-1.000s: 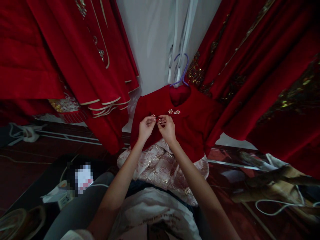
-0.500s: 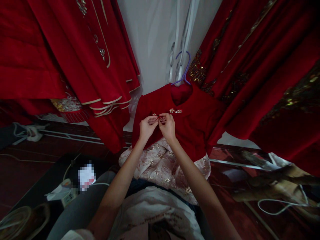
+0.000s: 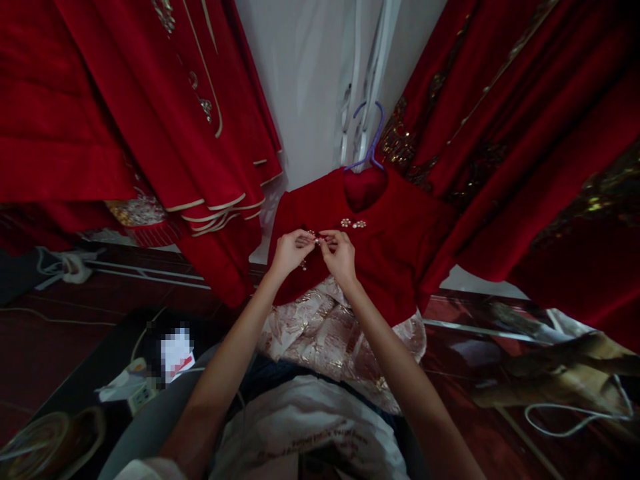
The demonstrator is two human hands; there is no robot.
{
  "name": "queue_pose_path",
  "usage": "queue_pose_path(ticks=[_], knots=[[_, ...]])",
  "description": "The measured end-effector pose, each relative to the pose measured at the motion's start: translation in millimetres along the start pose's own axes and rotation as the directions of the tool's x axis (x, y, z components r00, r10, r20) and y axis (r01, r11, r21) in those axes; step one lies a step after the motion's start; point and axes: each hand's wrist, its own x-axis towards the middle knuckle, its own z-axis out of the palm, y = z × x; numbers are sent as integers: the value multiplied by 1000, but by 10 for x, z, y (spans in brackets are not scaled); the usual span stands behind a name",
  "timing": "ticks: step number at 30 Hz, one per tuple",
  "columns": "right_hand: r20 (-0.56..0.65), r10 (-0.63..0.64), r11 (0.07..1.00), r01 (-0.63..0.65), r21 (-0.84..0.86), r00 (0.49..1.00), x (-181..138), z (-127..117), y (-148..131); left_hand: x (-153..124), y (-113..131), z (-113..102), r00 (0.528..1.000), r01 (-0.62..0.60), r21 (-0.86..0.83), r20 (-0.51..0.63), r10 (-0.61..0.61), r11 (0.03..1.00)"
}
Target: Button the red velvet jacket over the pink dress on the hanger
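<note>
A red garment (image 3: 390, 260) on a purple hanger (image 3: 373, 143) spreads before me, its lower part a pale, shiny gold-patterned fabric (image 3: 305, 327). My left hand (image 3: 294, 252) and my right hand (image 3: 339, 253) meet at its front, fingertips pinched close together. Between them shows part of a flower-shaped ornamental fastener (image 3: 317, 241) with pearl-like beads; the fingers cover the rest. Another fastener (image 3: 353, 224) lies across the upper chest, above my right hand. Below my left fingers a small beaded ornament (image 3: 303, 265) shows on the red cloth.
Red garments with pale edging (image 3: 200, 147) hang at left, and red garments with gold sequins (image 3: 500, 167) hang at right. A dark surface at lower left holds a power strip (image 3: 141, 396). Plastic-wrapped bundles (image 3: 560, 373) and a white cord (image 3: 565, 421) lie at lower right.
Both hands stay pinched at the fastener with small finger shifts. The left hand has turned slightly, and a beaded ornament now shows below it. The whole view has shifted a little.
</note>
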Motion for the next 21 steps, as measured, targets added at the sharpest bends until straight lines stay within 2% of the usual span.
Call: queue_pose_path(ticks=[3,7,9,11,14,17,19,21], knots=[[131,23,997,-32,64,991,-39,-167,-13,-89,-25,-85,1000,8,25,24,-8,1000],[280,98,987,-130,97,955,-239,-589,22,-500,-89,-120,996,92,145,-14,-91,985],[315,153,983,-176,46,936,-373,-780,58,-775,-142,-65,995,93,233,-52,-83,968],[345,197,980,-184,-71,918,-491,-890,90,-1014,-192,9,998,66,334,-41,-55,940],[337,211,951,-112,-289,918,-616,-869,102,-1174,-210,54,997,61,438,15,-75,897],[288,193,898,-50,-438,938,-691,-703,95,-1081,-105,-19,979,101,473,110,-173,875],[255,181,885,-44,-464,950,-713,-594,118,-968,20,-65,962,118,427,176,-211,896],[237,165,902,-48,-430,957,-705,-537,175,-902,136,-46,959,87,332,229,-170,939]])
